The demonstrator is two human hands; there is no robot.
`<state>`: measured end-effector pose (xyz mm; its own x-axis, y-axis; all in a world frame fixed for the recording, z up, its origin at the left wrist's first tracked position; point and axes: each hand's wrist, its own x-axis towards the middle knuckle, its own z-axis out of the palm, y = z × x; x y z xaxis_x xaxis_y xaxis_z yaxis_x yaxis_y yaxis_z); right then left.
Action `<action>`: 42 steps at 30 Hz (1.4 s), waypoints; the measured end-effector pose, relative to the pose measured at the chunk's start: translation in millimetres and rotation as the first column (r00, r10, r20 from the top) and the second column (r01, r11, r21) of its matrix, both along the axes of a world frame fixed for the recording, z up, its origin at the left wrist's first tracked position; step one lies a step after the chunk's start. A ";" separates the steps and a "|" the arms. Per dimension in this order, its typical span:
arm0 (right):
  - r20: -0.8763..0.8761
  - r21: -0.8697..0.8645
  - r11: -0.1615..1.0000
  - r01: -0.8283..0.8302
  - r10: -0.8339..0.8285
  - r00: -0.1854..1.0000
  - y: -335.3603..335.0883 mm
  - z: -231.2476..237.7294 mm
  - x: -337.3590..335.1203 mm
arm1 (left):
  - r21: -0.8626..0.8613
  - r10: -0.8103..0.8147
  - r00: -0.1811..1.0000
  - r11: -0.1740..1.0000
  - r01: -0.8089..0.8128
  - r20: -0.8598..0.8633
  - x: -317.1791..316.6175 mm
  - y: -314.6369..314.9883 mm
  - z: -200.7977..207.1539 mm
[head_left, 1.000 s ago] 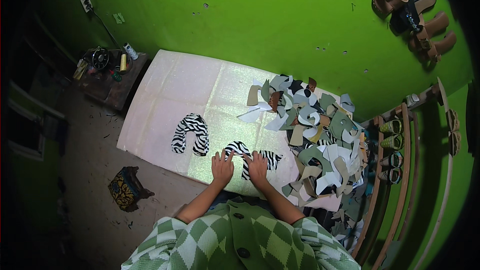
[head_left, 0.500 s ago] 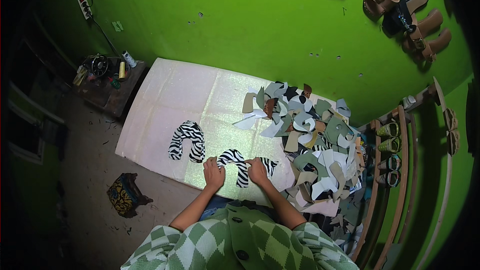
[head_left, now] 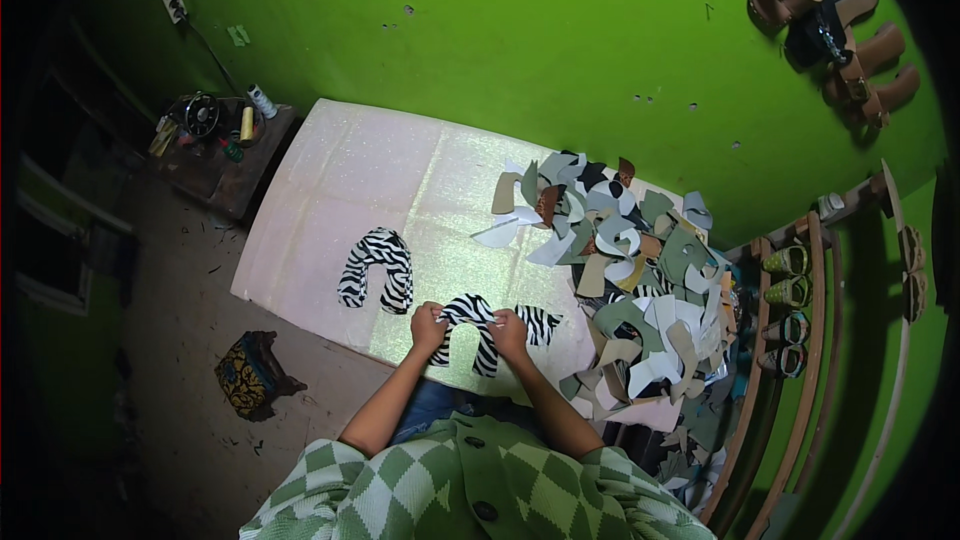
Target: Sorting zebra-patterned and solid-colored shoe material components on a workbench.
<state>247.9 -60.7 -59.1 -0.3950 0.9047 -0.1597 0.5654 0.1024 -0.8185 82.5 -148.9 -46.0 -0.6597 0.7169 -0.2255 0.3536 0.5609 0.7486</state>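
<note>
A pale shiny sheet covers the worktable. Near its front edge my left hand and my right hand both grip a zebra-striped, horseshoe-shaped cut piece, one hand on each side of its curve. A further striped piece pokes out just right of my right hand. To the left lies a small stack of matching zebra-striped pieces, apart from both hands.
A heap of several cut pieces in grey, white, tan and green fills the table's right side. A wooden shoe rack stands at the right. Sandals hang on the green wall. A small side table with thread spools stands far left; a patterned stool sits on the floor.
My hands went from pressing flat on the striped piece to pinching its curved top from both sides. The view shifted slightly.
</note>
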 end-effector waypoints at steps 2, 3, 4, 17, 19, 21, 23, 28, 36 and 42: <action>-0.045 -0.242 0.970 0.010 -0.022 0.999 6.0 6.8 -0.2 | 0.012 0.006 0.981 1.000 -0.008 0.196 -12.1 -4.7 -0.2; -0.112 -0.309 0.951 -0.009 -0.027 0.993 9.0 10.2 2.6 | 0.044 -0.011 0.953 0.999 -0.003 0.302 -18.3 -7.6 1.6; -0.179 -0.372 0.928 -0.032 -0.038 0.983 12.8 13.7 5.2 | 0.079 -0.033 0.915 0.997 0.001 0.403 -25.1 -9.8 4.0; -0.377 -0.633 0.757 -0.160 -0.121 0.918 25.5 68.6 -151.6 | 0.245 -0.044 0.813 0.962 -0.123 0.581 -190.3 -18.0 46.7; -0.408 -0.598 0.789 -0.143 -0.146 0.901 19.6 59.3 -177.3 | 0.278 -0.065 0.846 0.955 -0.101 0.530 -216.1 -17.1 38.0; -0.395 -0.532 0.841 -0.098 -0.145 0.907 15.8 49.4 -193.1 | 0.276 -0.079 0.884 0.959 -0.058 0.460 -233.8 -15.0 31.4; -0.351 -0.470 0.883 0.001 -0.188 0.917 7.8 47.2 -206.2 | 0.252 -0.094 0.910 0.968 -0.011 0.403 -246.0 -11.2 26.5; -0.251 -0.234 0.961 0.149 -0.208 0.945 -5.8 35.7 -219.8 | 0.290 -0.165 0.963 0.952 0.099 0.212 -254.7 -8.8 7.5; -0.198 -0.084 0.953 0.291 -0.302 0.933 -16.9 47.8 -230.0 | 0.251 -0.189 0.948 0.960 0.123 0.257 -261.8 -8.9 12.4; 0.035 0.401 0.890 0.218 -0.253 0.967 -26.7 74.2 -227.6 | 0.133 -0.284 0.955 0.947 0.294 -0.091 -241.7 -8.4 56.0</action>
<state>20.3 -87.5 15.1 -0.1635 0.9654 0.2030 0.6776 0.2595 -0.6881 -159.2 -157.2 10.1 -0.4301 0.9003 -0.0670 0.5389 0.3156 0.7810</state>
